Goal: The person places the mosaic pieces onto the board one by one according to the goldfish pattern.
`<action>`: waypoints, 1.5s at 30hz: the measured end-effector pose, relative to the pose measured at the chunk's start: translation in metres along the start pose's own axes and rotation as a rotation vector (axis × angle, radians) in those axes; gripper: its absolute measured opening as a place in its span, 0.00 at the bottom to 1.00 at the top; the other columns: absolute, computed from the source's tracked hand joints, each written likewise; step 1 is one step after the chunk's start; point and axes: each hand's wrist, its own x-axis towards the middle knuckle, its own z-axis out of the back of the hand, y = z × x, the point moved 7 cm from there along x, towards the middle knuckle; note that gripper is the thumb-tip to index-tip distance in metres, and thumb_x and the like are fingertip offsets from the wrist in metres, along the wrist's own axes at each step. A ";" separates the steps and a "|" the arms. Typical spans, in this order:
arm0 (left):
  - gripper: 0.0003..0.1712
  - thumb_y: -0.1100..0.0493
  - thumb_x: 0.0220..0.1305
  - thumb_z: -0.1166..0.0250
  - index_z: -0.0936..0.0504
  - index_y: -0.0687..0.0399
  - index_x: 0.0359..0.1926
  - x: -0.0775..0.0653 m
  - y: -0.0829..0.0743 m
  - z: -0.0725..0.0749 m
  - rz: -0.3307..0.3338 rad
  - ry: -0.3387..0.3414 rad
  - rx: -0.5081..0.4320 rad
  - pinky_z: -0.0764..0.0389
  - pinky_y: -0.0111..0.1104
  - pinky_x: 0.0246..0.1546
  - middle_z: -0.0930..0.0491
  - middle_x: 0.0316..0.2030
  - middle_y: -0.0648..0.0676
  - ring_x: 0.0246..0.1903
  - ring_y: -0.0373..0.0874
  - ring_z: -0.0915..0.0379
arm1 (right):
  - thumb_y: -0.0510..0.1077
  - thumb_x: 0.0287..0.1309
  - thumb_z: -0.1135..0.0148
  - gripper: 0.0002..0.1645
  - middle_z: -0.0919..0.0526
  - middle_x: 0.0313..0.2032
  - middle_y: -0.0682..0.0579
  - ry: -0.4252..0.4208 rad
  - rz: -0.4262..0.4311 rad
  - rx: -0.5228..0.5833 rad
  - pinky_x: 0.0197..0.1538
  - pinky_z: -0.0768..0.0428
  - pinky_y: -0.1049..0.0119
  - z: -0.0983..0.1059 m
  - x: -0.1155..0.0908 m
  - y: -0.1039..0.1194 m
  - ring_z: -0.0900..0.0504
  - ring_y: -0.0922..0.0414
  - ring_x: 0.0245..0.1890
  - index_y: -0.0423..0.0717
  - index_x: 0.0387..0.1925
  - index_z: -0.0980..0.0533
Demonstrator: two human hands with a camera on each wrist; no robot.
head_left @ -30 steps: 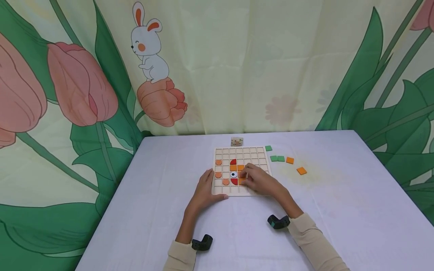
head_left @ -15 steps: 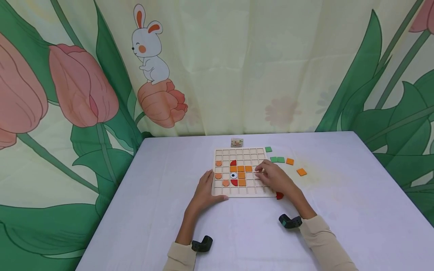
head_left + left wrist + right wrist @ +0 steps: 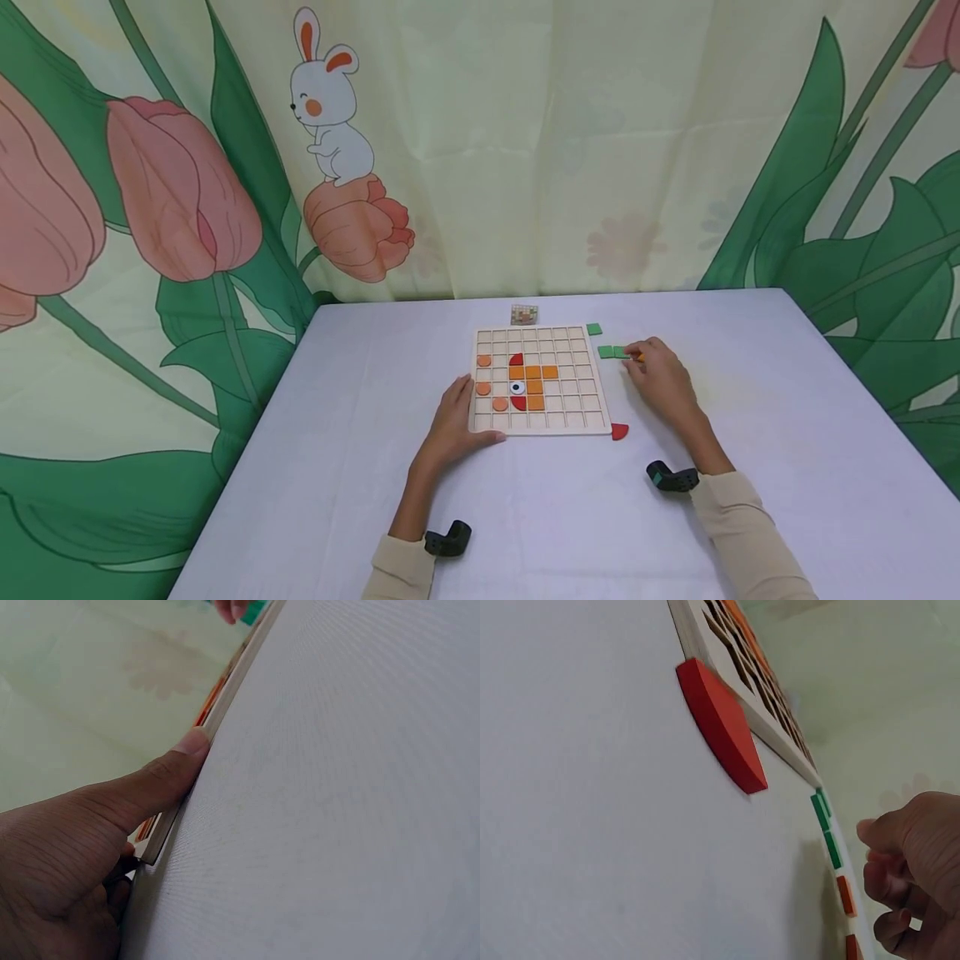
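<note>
A light wooden grid board point(image 3: 570, 417) lies on the table with orange square tiles point(image 3: 534, 388), red quarter-circle pieces point(image 3: 517, 360), peach discs point(image 3: 483, 361) and an eye piece point(image 3: 517, 387) in its cells. My left hand point(image 3: 452, 425) rests at its near-left corner, fingers straight along the left side and thumb point(image 3: 169, 769) against the front edge. Right of the board, my right hand point(image 3: 663, 375) has its loosely bent fingers over a loose orange tile point(image 3: 846, 896), which they partly hide in the head view. The right wrist view shows nothing between thumb and fingers.
Several loose green tiles point(image 3: 606, 352) lie beside the board's right edge. A red quarter-circle piece point(image 3: 620, 432) touches the near-right corner. A small card with a grid pattern point(image 3: 523, 314) sits behind the board. A printed curtain point(image 3: 600, 150) hangs behind the table.
My right hand has moved from the board to the loose orange tile at the right, uncovering the orange tiles in the grid and the loose red piece. My left hand stays put.
</note>
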 end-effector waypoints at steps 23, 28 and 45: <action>0.70 0.44 0.50 0.16 0.48 0.57 0.85 0.001 0.004 -0.001 0.022 0.003 0.022 0.36 0.57 0.79 0.45 0.83 0.60 0.82 0.60 0.50 | 0.42 0.67 0.29 0.27 0.23 0.55 0.26 0.015 -0.066 -0.126 0.56 0.18 0.37 -0.004 0.013 -0.029 0.26 0.32 0.56 0.27 0.59 0.21; 0.70 0.43 0.50 0.16 0.48 0.57 0.85 0.001 0.003 -0.001 0.021 0.001 0.022 0.36 0.56 0.80 0.45 0.83 0.60 0.82 0.59 0.50 | 0.42 0.68 0.29 0.23 0.22 0.54 0.27 -0.016 -0.071 -0.145 0.54 0.24 0.34 -0.006 0.016 -0.030 0.29 0.31 0.58 0.28 0.56 0.19; 0.70 0.45 0.51 0.16 0.48 0.57 0.85 0.001 0.001 0.000 0.034 0.008 0.018 0.37 0.56 0.80 0.46 0.83 0.60 0.82 0.60 0.51 | 0.40 0.72 0.34 0.21 0.24 0.57 0.30 0.047 -0.046 -0.092 0.57 0.28 0.35 -0.008 0.016 -0.016 0.29 0.34 0.60 0.29 0.58 0.22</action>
